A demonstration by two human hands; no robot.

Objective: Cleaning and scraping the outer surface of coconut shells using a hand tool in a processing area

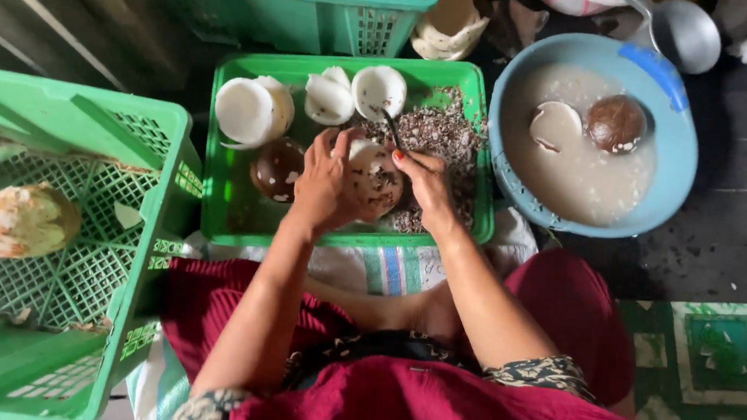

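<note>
While both hands work over the middle green crate, the left hand is wrapped around a half-peeled coconut, fingers clamped on its left side. Right hand closed on a dark-handled tool, its tip against the nut's top. Coconut sits just above the crate's near edge. Brown peelings heaped along the crate's right side; white peeled pieces at its far edge, an unpeeled brown nut just left of the hands. Blue basin of cloudy water at right holds two more pieces. Left crate holds one pale husked nut.
</note>
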